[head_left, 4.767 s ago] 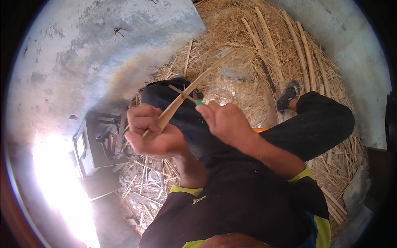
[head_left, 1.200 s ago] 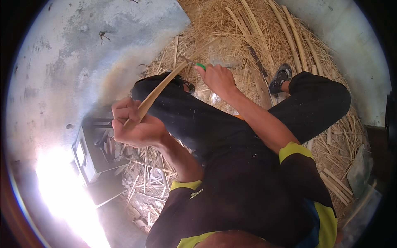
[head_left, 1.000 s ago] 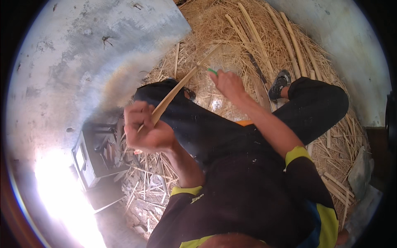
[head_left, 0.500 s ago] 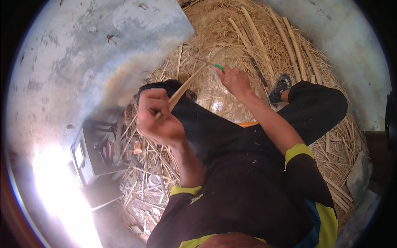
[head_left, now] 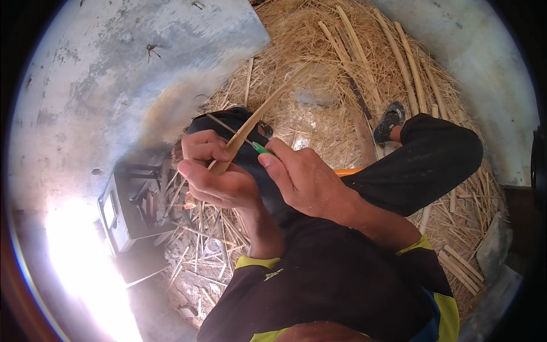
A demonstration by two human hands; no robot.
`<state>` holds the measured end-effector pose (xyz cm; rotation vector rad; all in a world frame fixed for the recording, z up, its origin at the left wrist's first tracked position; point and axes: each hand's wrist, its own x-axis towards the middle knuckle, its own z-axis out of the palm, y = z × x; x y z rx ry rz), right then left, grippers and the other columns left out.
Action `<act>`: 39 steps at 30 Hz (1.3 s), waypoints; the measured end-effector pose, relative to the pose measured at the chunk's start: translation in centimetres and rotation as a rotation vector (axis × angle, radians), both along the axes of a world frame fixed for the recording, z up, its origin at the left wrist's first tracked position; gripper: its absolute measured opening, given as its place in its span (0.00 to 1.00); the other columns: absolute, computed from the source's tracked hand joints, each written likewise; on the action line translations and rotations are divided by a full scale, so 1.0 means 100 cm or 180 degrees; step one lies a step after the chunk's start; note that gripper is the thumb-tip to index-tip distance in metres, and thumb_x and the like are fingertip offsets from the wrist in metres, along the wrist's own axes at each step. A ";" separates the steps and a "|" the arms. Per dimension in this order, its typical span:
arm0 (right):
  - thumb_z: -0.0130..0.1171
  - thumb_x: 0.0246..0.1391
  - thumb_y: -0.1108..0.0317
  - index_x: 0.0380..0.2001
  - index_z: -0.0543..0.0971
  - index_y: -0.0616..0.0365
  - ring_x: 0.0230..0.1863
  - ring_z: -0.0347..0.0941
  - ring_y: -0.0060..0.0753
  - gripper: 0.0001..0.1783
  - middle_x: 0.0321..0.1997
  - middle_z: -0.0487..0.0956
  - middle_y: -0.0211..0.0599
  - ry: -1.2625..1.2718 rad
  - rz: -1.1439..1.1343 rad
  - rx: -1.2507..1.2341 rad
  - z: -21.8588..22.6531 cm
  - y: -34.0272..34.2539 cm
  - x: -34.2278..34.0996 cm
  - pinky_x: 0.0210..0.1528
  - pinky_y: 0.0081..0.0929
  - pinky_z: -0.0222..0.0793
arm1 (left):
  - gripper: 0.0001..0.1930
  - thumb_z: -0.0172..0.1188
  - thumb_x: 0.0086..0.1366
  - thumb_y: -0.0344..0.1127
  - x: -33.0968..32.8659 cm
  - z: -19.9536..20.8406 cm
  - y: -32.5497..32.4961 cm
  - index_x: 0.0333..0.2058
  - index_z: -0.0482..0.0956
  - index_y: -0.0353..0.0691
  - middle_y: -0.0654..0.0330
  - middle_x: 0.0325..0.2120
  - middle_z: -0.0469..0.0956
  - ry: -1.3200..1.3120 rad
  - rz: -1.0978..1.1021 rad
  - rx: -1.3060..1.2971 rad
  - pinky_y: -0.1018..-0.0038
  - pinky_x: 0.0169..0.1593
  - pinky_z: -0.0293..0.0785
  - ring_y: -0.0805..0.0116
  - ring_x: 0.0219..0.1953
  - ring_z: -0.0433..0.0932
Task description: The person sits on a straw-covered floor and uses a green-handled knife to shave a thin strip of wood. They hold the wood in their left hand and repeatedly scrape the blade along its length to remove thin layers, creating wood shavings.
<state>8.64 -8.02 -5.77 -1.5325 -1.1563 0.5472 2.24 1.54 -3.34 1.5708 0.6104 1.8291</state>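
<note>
Near its lower end, my left hand grips a long, pale, flat strip of wood or bamboo. The strip slants up and to the right, away from me. My right hand is closed round the green handle of a thin-bladed knife. Its narrow blade crosses the strip just above my left fingers and points up and left. Whether the edge bites into the strip I cannot tell. Both hands are close together above my dark trousers.
Straw and shavings cover the floor all round. Long split poles lie at the far right. A dark frame-like box stands at the left by the pale wall. A grey stone slab leans at the right. Something orange lies between my legs.
My right hand has drawn the knife back from near the strip's far end to just above my left hand. My left fingers have turned and loosened somewhat round the strip.
</note>
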 end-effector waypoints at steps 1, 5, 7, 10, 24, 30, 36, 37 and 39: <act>0.45 0.64 0.55 0.31 0.68 0.62 0.22 0.72 0.64 0.19 0.16 0.73 0.58 -0.0125 -0.0036 -0.0167 -0.008 0.002 0.000 0.23 0.51 0.68 | 0.28 0.29 0.72 0.45 0.002 0.000 -0.003 0.14 0.61 0.37 0.57 0.17 0.64 0.0047 0.0011 0.0036 0.76 0.27 0.58 0.71 0.20 0.61; 0.49 0.63 0.60 0.31 0.68 0.63 0.20 0.71 0.63 0.15 0.14 0.71 0.56 -0.0491 -0.0220 -0.0483 -0.008 0.003 -0.002 0.20 0.48 0.63 | 0.25 0.30 0.73 0.43 0.000 -0.001 0.000 0.17 0.60 0.37 0.59 0.17 0.62 0.0036 0.0082 0.0269 0.76 0.26 0.59 0.71 0.20 0.61; 0.48 0.63 0.60 0.31 0.69 0.63 0.20 0.71 0.63 0.15 0.14 0.71 0.56 -0.0491 -0.0088 -0.0291 0.000 -0.002 -0.005 0.20 0.48 0.64 | 0.24 0.32 0.73 0.42 0.000 -0.002 0.002 0.18 0.59 0.38 0.60 0.17 0.61 0.0025 0.0114 0.0361 0.76 0.25 0.60 0.71 0.19 0.61; 0.48 0.64 0.60 0.32 0.70 0.63 0.20 0.71 0.62 0.15 0.15 0.72 0.56 -0.0634 -0.0327 -0.0654 -0.020 0.007 0.001 0.20 0.48 0.64 | 0.22 0.34 0.73 0.43 -0.002 0.000 0.002 0.20 0.58 0.38 0.61 0.17 0.59 0.0039 0.0166 0.0245 0.77 0.24 0.60 0.71 0.18 0.61; 0.51 0.62 0.60 0.31 0.68 0.62 0.16 0.71 0.58 0.15 0.11 0.70 0.51 -0.0351 0.0223 -0.0035 0.018 -0.007 -0.020 0.18 0.46 0.65 | 0.21 0.34 0.73 0.49 0.005 0.014 -0.018 0.24 0.57 0.40 0.62 0.17 0.60 0.0329 0.0625 -0.0675 0.80 0.22 0.56 0.74 0.17 0.61; 0.50 0.62 0.60 0.31 0.67 0.62 0.16 0.71 0.56 0.15 0.12 0.70 0.50 -0.0627 -0.0029 -0.0152 -0.002 0.005 -0.012 0.17 0.44 0.65 | 0.25 0.29 0.74 0.55 -0.007 0.010 -0.008 0.24 0.56 0.42 0.62 0.16 0.60 0.0683 0.0531 -0.0408 0.82 0.21 0.55 0.75 0.17 0.60; 0.51 0.62 0.61 0.31 0.66 0.62 0.17 0.72 0.55 0.14 0.13 0.71 0.49 -0.0815 -0.0147 -0.0137 -0.026 0.015 -0.004 0.17 0.43 0.65 | 0.27 0.29 0.72 0.60 -0.005 0.016 -0.011 0.24 0.54 0.43 0.62 0.18 0.59 0.0621 0.0279 -0.0581 0.82 0.24 0.56 0.76 0.20 0.61; 0.51 0.62 0.62 0.31 0.66 0.62 0.17 0.72 0.54 0.14 0.13 0.71 0.49 -0.0818 -0.0211 -0.0326 -0.023 0.018 -0.001 0.17 0.43 0.65 | 0.27 0.29 0.72 0.60 -0.006 0.015 -0.009 0.25 0.54 0.43 0.62 0.17 0.59 0.0528 0.0270 -0.0573 0.82 0.24 0.56 0.76 0.20 0.61; 0.49 0.63 0.60 0.31 0.68 0.62 0.17 0.72 0.55 0.15 0.13 0.71 0.50 -0.0582 0.0042 -0.0121 -0.008 0.011 -0.011 0.17 0.44 0.66 | 0.27 0.29 0.71 0.61 -0.007 0.013 -0.004 0.25 0.54 0.43 0.63 0.17 0.59 0.0344 0.0245 -0.0557 0.82 0.24 0.56 0.76 0.20 0.61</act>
